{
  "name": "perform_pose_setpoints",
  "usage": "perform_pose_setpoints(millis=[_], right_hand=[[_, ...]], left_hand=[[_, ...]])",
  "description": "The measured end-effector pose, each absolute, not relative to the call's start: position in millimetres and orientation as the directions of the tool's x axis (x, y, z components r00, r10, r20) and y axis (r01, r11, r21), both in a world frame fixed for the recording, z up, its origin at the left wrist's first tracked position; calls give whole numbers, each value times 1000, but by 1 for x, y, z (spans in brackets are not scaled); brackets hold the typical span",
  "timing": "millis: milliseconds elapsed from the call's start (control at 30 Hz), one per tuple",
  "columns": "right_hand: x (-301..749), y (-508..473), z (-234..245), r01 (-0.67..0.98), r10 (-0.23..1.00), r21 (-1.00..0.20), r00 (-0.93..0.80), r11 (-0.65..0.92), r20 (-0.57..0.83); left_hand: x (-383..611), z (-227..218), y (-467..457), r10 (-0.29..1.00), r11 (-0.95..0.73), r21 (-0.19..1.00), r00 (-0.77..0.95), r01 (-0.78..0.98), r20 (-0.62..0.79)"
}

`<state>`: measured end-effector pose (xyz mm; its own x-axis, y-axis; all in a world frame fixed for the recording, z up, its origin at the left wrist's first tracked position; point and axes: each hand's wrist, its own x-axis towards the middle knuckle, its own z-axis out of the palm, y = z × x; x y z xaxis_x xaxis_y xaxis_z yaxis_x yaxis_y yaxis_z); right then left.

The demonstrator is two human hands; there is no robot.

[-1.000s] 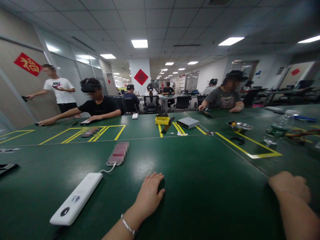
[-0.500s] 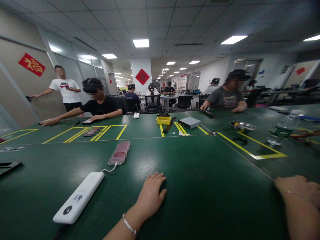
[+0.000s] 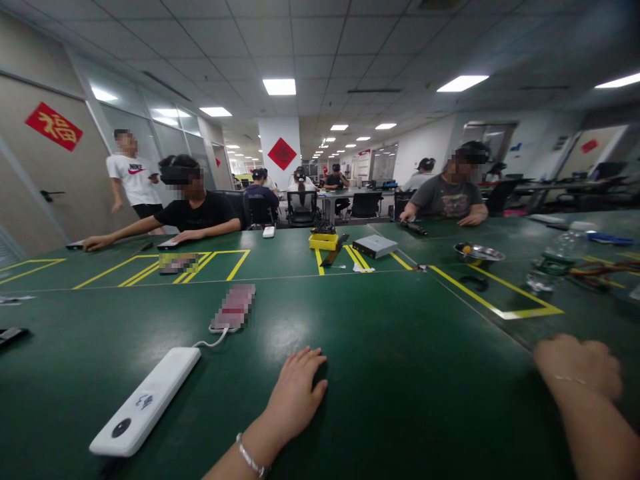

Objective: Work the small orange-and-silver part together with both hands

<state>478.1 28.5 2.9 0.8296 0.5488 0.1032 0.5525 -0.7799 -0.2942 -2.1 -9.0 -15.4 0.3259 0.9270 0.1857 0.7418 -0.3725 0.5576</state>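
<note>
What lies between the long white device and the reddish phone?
In the head view, a white cable joins the white device to the reddish phone.

2 bare forearms reach in from the lower edge, well apart. The bare left hand lies palm down, its fingers extended close together and the thumb spread aside. The bare right hand bends at the wrist, knuckles toward the right, its fingertips hidden.
</note>
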Motion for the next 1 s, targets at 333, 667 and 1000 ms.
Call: perform_pose_setpoints(millis=[333, 667, 1000], right_hand=[[201, 14, 21, 750, 921, -570, -134, 335, 365], [181, 4, 7, 595, 775, -498, -511, 631, 371], [454, 47, -10, 858, 736, -283, 513, -429, 440]], left_hand=[[11, -13, -9, 967, -149, 957, 240, 250, 88], [12, -11, -3, 965, 124, 990, 239, -66, -105], [8, -7, -1, 960, 271, 892, 172, -362, -221]])
